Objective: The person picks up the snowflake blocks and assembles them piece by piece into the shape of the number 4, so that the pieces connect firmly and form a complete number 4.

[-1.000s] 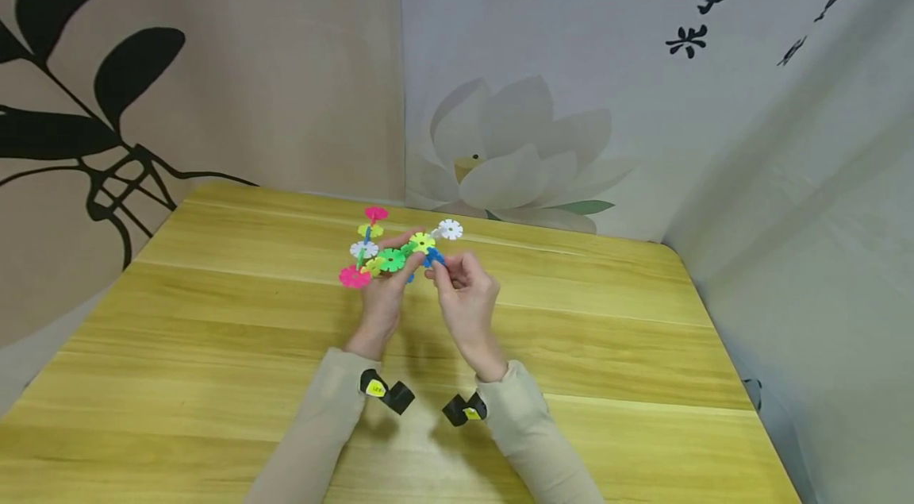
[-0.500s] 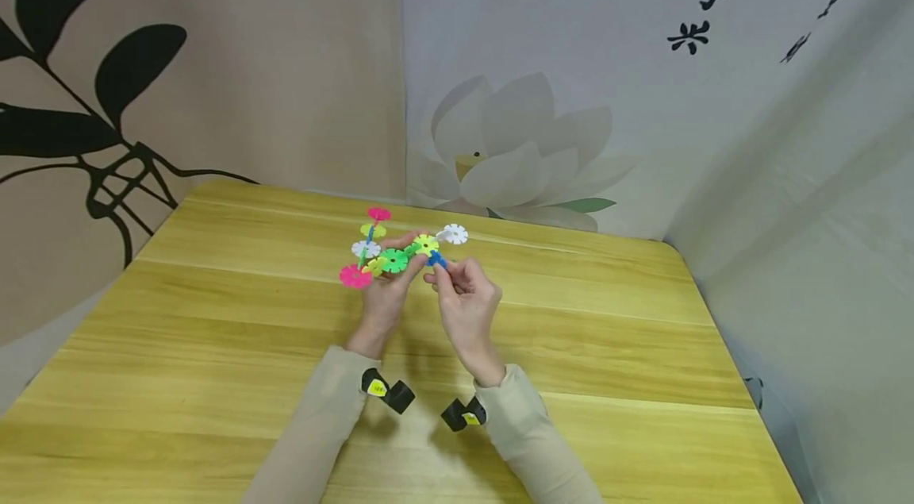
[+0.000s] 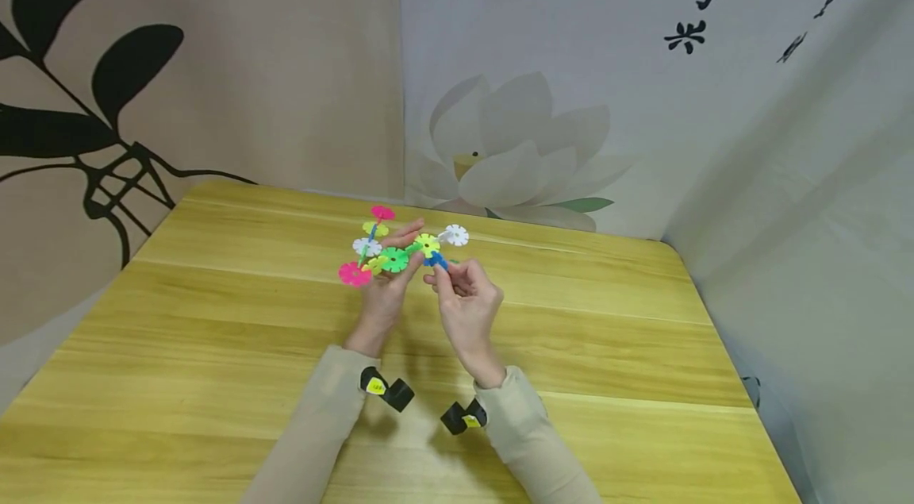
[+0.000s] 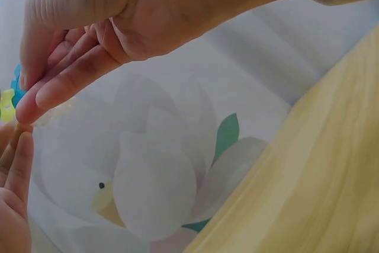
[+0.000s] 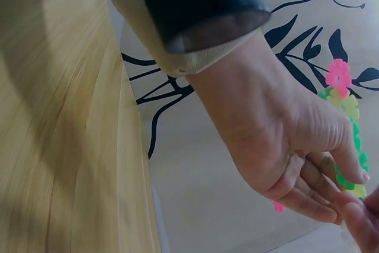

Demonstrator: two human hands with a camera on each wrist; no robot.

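The room is enclosed by printed backdrops. The left backdrop [image 3: 286, 51] is beige, with a black plant print [image 3: 139, 63]. The rear backdrop [image 3: 571, 20] is greyish white, showing a lotus print [image 3: 507, 175] and, higher up, black writing [image 3: 685, 36]. Soft diagonal shading crosses the right side.

The table [image 3: 607, 361] is yellow and wood-grained, its bands running from side to side. Its far edge lies along the backdrops; the far right corner is rounded. Arm shadows fall on the surface.

Two beige sleeves [image 3: 535, 448] extend over the table from the near edge, each with a black camera [image 3: 398, 394] at the cuff.

The left hand [image 3: 384, 302] grasps the chain [image 3: 394, 259] with its thumb in front and fingers behind. The right hand [image 3: 467, 309] pinches a blue disc [image 3: 433, 259] between thumb and forefinger.

The chain, made of notched discs, is held above the far half of the table. A yellow disc [image 3: 427, 244] touches the blue one; a white disc [image 3: 457, 235] sits at the upper right. A pink disc [image 3: 355, 275] marks the left corner.
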